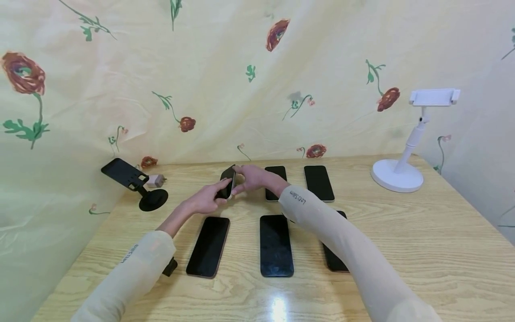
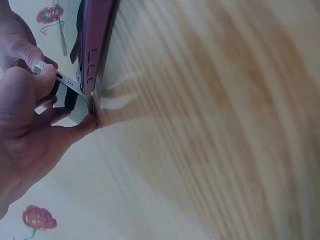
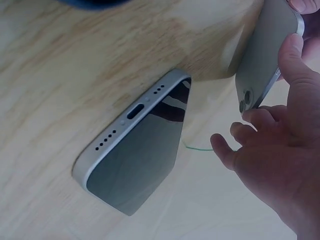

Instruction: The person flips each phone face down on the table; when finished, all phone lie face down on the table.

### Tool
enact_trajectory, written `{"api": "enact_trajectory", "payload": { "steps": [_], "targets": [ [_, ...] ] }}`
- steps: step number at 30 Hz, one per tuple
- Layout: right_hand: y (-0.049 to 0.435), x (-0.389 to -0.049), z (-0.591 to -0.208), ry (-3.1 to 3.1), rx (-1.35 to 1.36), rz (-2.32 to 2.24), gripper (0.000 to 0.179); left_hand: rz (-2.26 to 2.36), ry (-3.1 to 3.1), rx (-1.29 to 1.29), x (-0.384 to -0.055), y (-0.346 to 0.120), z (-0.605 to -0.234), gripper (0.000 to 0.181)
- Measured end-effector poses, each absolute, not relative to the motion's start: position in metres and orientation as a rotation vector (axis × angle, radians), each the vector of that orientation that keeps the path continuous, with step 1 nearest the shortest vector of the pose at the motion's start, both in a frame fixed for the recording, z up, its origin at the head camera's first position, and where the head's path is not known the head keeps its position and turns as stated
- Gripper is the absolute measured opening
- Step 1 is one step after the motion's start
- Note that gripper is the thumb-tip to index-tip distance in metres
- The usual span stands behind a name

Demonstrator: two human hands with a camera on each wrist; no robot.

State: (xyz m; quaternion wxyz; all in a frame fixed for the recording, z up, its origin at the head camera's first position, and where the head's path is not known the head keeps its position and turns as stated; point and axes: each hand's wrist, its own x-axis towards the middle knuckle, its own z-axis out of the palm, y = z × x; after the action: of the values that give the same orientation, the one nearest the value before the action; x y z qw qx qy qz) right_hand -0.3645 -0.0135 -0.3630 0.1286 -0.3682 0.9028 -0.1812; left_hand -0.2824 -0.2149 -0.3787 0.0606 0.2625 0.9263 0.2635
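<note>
- Currently, the fingers of the left hand [image 1: 206, 198] are clamped on the near end of the held phone [image 1: 227, 176].
- The fingers of the right hand [image 1: 254, 176] are clamped on the same phone's right side, the fingertips by its camera end.
- This phone is tilted, near the table's back edge, left of the middle; its grey back shows in the right wrist view. I cannot tell whether it touches the wood.
- Just right of the right hand, a back phone [image 1: 275, 170] lies flat, partly hidden by the arm.
- Further along the back edge lies a light-rimmed phone [image 1: 319, 183].
- Toward the front edge lie a left phone [image 1: 208, 247], a middle phone [image 1: 276, 246] and a right phone [image 1: 335, 257], the last partly under the right sleeve [image 1: 346, 241].
- Near the table's back left corner, a black stand [image 1: 154, 200] is beside a pale plug [image 1: 156, 180].
- Near the back right corner of the table [image 1: 454, 250] is a white stand [image 1: 398, 175].
- Flowered cloth [image 1: 225, 67] hangs behind.
</note>
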Motion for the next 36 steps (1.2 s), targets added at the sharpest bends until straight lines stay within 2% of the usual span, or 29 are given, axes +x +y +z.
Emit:
{"api": "enact_trajectory", "payload": {
  "steps": [14, 21, 23, 25, 31, 36],
  "targets": [
    [-0.0163, -0.3614, -0.3592, 2.634, -1.078, -0.637, 0.094, 0.87, 2.739, 0.779, -0.2859, -0.221, -0.3777, 0.073],
    [-0.0161, -0.3627, -0.3616, 2.633, -1.192, -0.695, 0.064, 0.939, 2.72, 0.824, -0.286, -0.2211, -0.3781, 0.074],
    [-0.0153, -0.3629, -0.3607, 2.642, -1.21, -0.698, 0.062, 0.984, 2.691, 0.844, -0.2862, -0.2203, -0.3774, 0.075],
    [-0.0154, -0.3624, -0.3592, 2.653, -1.212, -0.693, 0.065, 1.049, 2.646, 0.869, -0.2863, -0.2199, -0.3772, 0.075],
    [-0.0178, -0.3587, -0.3536, 2.674, -1.136, -0.662, 0.092, 1.192, 2.532, 0.88, -0.2867, -0.2218, -0.3793, 0.078],
    [-0.0206, -0.3569, -0.3529, 2.662, -1.112, -0.704, 0.096, 1.216, 2.524, 0.876, -0.2867, -0.2243, -0.3795, 0.08]
  ]
}}
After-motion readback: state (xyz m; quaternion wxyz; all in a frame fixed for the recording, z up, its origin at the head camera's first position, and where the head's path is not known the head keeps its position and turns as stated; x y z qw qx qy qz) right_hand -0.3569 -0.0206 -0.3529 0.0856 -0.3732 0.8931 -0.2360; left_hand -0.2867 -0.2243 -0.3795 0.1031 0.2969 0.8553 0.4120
